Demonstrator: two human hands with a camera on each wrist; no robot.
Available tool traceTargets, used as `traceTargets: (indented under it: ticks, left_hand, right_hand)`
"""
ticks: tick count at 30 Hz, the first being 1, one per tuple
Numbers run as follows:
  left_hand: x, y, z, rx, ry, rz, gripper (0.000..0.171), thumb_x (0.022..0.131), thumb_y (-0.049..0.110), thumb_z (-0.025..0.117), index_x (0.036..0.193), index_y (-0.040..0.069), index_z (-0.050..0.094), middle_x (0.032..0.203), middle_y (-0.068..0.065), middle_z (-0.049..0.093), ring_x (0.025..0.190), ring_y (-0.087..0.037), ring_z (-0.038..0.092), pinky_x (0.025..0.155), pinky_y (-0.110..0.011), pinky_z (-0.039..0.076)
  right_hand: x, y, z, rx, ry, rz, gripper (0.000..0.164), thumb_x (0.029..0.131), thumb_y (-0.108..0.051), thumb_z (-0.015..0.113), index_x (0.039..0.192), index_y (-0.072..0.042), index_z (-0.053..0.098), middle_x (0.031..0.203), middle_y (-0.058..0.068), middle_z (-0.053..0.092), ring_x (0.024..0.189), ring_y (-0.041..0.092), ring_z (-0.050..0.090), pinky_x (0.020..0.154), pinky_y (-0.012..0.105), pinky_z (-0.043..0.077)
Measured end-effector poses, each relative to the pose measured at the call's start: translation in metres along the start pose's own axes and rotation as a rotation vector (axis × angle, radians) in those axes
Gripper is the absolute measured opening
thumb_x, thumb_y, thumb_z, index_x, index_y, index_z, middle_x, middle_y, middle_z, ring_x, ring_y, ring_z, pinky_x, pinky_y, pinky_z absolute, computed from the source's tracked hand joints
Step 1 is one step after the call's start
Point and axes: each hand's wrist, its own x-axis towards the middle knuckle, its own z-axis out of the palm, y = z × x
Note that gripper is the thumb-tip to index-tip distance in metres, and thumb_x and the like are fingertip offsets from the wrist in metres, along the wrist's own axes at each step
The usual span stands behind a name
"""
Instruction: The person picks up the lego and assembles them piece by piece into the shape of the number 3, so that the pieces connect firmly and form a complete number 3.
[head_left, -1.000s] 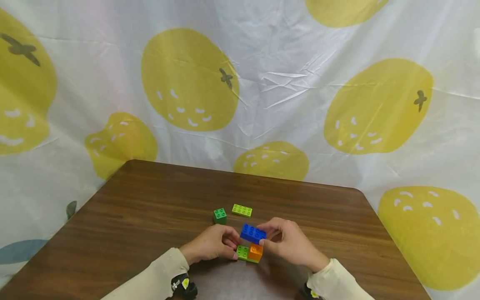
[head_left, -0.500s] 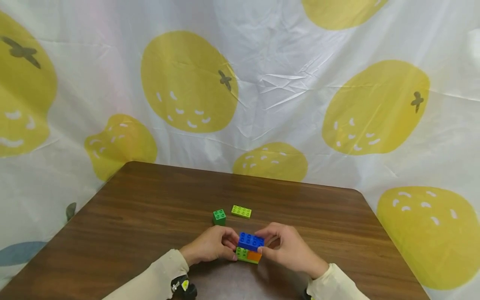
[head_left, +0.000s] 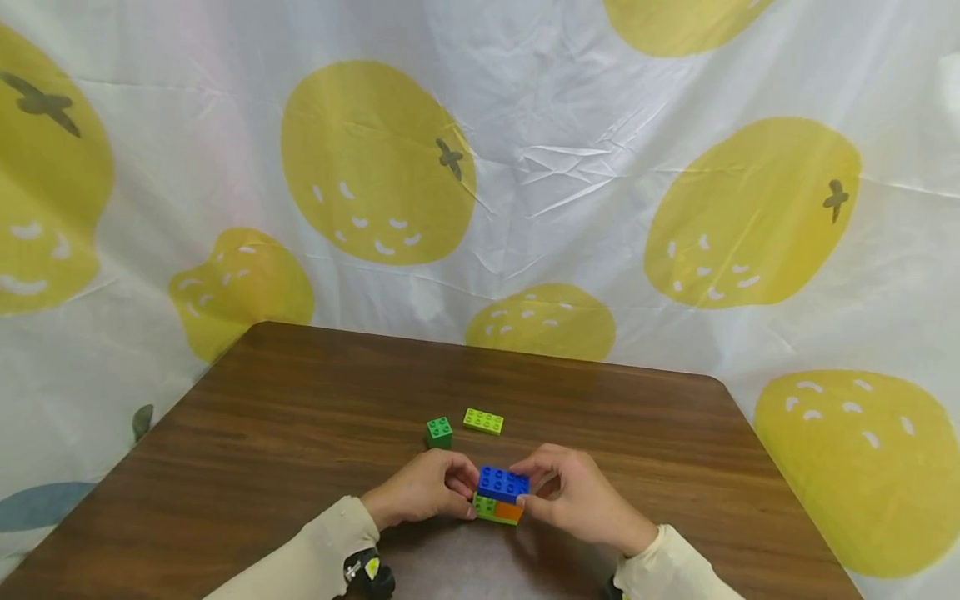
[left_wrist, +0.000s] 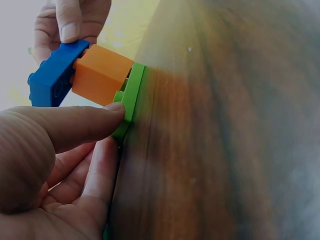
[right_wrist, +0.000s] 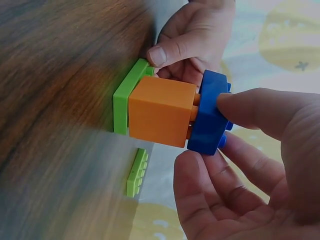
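Observation:
A light green building plate (head_left: 483, 505) lies on the table with an orange brick (right_wrist: 160, 112) standing on its right half. My left hand (head_left: 423, 490) pinches the plate's left end between thumb and fingers. Over the orange brick sits a blue brick (head_left: 501, 483), held at its right end by my right hand (head_left: 581, 500). In the right wrist view, orange studs show in a narrow gap beneath the blue brick (right_wrist: 210, 112). Its left part overhangs the plate's bare studs. From the head, the blue brick hides much of the orange one.
Beyond my left hand stands a dark green brick (head_left: 439, 432) on the brown table (head_left: 337, 392). A second, lime green plate (head_left: 483, 421) lies to its right. A white curtain (head_left: 555, 92) printed with yellow fruit hangs behind the table.
My right hand has lowered the blue brick from above onto the orange brick and turned it closer in line with the plate. My left hand stays at the plate. Over the last half second little differs.

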Motion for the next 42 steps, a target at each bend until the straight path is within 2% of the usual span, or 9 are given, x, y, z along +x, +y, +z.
traceTargets:
  ticks: [9, 20, 26, 33, 42]
  left_hand:
    - [-0.002, 0.003, 0.000, -0.021, 0.000, 0.011, 0.034, 0.078, -0.001, 0.089, 0.107, 0.004, 0.072, 0.098, -0.004, 0.075, 0.091, -0.013, 0.071, 0.080, -0.020, 0.058]
    - [-0.011, 0.014, -0.002, -0.068, 0.050, 0.049, 0.041, 0.080, 0.005, 0.090, 0.116, 0.003, 0.070, 0.106, -0.006, 0.076, 0.099, -0.017, 0.072, 0.087, -0.024, 0.061]
    - [-0.015, 0.016, -0.002, -0.097, 0.084, 0.064, 0.038, 0.083, 0.008, 0.089, 0.117, 0.004, 0.072, 0.107, -0.007, 0.077, 0.098, -0.018, 0.074, 0.083, -0.025, 0.062]
    - [-0.012, 0.020, 0.001, -0.086, 0.103, 0.094, 0.036, 0.086, 0.013, 0.088, 0.118, 0.004, 0.074, 0.107, -0.009, 0.078, 0.096, -0.015, 0.074, 0.079, -0.024, 0.061]
    - [-0.012, 0.023, 0.000, -0.092, 0.107, 0.072, 0.034, 0.086, 0.013, 0.088, 0.116, 0.003, 0.075, 0.108, -0.009, 0.077, 0.096, -0.015, 0.073, 0.082, -0.023, 0.061]
  right_hand:
    - [0.003, 0.000, -0.001, 0.005, -0.026, 0.010, 0.028, 0.086, -0.008, 0.085, 0.113, -0.011, 0.078, 0.099, -0.001, 0.072, 0.084, 0.007, 0.069, 0.072, 0.027, 0.063]
    - [0.008, -0.002, -0.005, -0.036, -0.038, 0.034, 0.027, 0.084, -0.008, 0.086, 0.110, -0.011, 0.080, 0.097, -0.004, 0.073, 0.082, 0.007, 0.069, 0.073, 0.025, 0.062]
    - [0.009, -0.003, -0.005, -0.007, -0.055, 0.060, 0.028, 0.083, -0.007, 0.086, 0.109, -0.009, 0.080, 0.095, -0.002, 0.072, 0.080, 0.009, 0.070, 0.074, 0.026, 0.063]
    - [0.009, -0.001, -0.006, 0.034, -0.084, 0.077, 0.028, 0.084, -0.009, 0.087, 0.111, -0.008, 0.079, 0.094, 0.001, 0.071, 0.081, 0.010, 0.072, 0.074, 0.024, 0.063]
    - [0.008, 0.010, -0.009, 0.125, -0.106, 0.127, 0.029, 0.087, -0.018, 0.088, 0.114, -0.011, 0.080, 0.097, 0.003, 0.076, 0.085, 0.015, 0.075, 0.079, 0.025, 0.063]
